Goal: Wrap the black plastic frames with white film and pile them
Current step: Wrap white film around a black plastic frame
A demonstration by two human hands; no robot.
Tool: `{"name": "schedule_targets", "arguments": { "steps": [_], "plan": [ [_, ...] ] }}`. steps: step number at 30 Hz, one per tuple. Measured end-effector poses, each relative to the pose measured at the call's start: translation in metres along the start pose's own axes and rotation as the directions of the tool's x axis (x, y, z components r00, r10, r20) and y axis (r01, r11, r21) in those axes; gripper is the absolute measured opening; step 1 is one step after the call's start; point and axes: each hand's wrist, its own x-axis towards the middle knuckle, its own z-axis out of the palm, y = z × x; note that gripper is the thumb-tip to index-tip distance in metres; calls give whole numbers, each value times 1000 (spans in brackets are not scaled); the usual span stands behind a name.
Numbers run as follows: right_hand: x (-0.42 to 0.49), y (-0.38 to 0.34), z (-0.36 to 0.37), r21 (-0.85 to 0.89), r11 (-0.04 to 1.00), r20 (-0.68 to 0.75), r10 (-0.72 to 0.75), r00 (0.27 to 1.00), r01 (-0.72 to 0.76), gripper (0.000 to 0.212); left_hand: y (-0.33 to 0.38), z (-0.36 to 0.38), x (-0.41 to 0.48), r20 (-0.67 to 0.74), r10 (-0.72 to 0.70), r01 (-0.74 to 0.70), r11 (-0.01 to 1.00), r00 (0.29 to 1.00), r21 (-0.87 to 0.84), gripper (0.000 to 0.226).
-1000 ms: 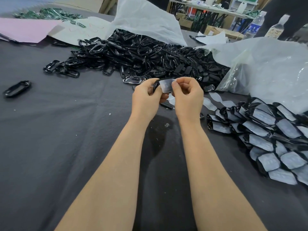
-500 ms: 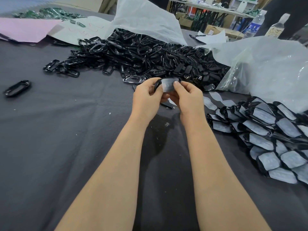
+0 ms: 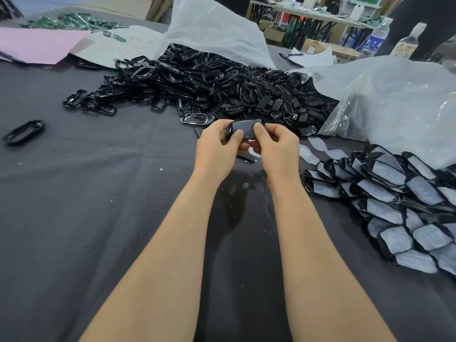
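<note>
Over dark cloth point(image 3: 98, 193), left hand point(image 3: 217, 149), right hand point(image 3: 278, 149) pinch frame point(image 3: 244, 128) (film-covered).

Two bare forearms point(image 3: 170, 243), left hand point(image 3: 216, 150), right hand point(image 3: 280, 150) — slender fingers point(image 3: 257, 128), nails seemingly short

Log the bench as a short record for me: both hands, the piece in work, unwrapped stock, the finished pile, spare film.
left hand: pinches the left end of the held frame
right hand: pinches its right end
held frame: above the table, film across its face
unwrapped frames: big heap beyond the hands, far edge under a white bag
wrapped pile: on the right
film pieces: lying between the hands and wrapped pile
stray frame: alone, far left on the dark cloth
</note>
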Motion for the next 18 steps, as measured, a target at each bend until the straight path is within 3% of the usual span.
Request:
{"name": "schedule_targets", "arguments": {
  "steps": [4, 11, 18],
  "plan": [
    [-2, -2, 0, -93, 994, 115, -41, 993, 51, 11, -1, -3, 1, -49, -24, 23, 1000, 999, -12, 14],
    [-3, 1, 4, -109, 993, 54, -49, 997, 55, 6, -1, -1, 1, -39, -47, 49, 998, 998, 51, 24],
    [-1, 3, 6, -141, 988, 110, -49, 993, 64, 16, 0, -3, 1, -58, -36, 39, 998, 998, 46, 28]
  ]
}}
